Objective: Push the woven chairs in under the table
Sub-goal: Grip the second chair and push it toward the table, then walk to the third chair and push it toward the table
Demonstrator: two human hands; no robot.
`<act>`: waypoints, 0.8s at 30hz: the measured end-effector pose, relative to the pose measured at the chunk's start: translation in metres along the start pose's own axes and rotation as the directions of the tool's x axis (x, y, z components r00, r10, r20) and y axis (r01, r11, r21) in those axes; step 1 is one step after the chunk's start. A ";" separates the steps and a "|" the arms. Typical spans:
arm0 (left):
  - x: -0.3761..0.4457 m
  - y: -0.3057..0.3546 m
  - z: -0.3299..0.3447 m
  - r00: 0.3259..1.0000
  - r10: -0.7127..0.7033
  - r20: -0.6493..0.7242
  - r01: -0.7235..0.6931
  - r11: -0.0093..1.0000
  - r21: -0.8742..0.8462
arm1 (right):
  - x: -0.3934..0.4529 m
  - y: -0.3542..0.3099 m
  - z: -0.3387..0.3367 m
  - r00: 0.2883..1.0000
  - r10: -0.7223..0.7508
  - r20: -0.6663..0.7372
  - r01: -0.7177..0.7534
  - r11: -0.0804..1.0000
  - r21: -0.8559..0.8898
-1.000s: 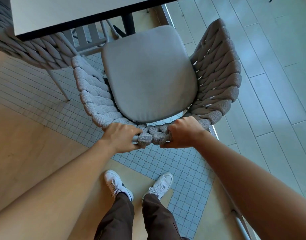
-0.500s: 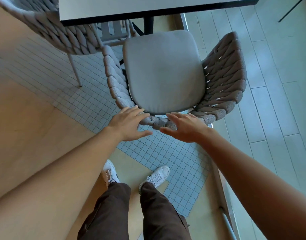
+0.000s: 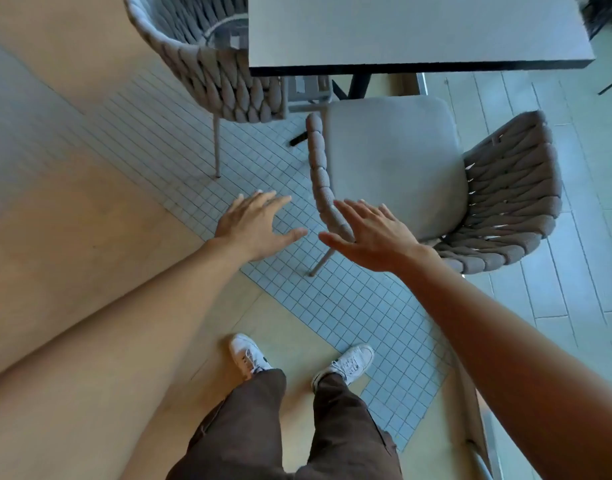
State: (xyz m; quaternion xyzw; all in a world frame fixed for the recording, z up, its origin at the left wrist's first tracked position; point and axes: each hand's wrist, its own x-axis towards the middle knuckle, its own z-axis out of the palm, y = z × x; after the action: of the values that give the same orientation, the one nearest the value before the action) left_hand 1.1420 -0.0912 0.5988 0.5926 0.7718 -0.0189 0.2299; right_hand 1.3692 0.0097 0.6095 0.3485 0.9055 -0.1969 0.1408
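1. Two bare hands are seen from above, both spread flat with fingers apart and nothing held in either grip. The left hand point(image 3: 259, 225) hovers over the tiled floor point(image 3: 131, 140); the right hand point(image 3: 373, 233) hovers just beside the woven rim of the near chair point(image 3: 394, 161).
2. The near chair stands at the surface's point(image 3: 415, 29) near edge, its cushion front just short of that edge, so most of the seat is not yet under.
3. A second woven chair point(image 3: 207, 57) is placed at the surface's left edge, its seat partly tucked under.
4. Judged from this, the push is best resumed with both palms on the backrest, kept square to the near edge so the legs clear the table base.
5. Compared with a second ago, the backrest is no longer gripped; both hands have been lifted off, opened and moved left.
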 end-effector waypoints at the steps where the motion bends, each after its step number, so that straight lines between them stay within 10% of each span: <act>1: -0.004 -0.015 -0.005 1.000 -0.011 -0.002 0.011 1.000 -0.003 | 0.008 -0.015 -0.004 1.000 -0.001 -0.001 0.001 1.000 -0.003; 24: 0.014 -0.281 -0.147 0.976 -0.140 -0.167 0.146 0.989 0.024 | 0.241 -0.204 -0.103 0.970 -0.238 -0.044 0.231 0.965 -0.124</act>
State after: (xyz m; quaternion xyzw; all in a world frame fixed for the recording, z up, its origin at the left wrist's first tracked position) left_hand 0.8313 -0.1176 0.6565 0.5392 0.8283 -0.0003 0.1525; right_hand 1.0443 0.0565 0.6585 0.2358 0.9541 -0.1478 0.1103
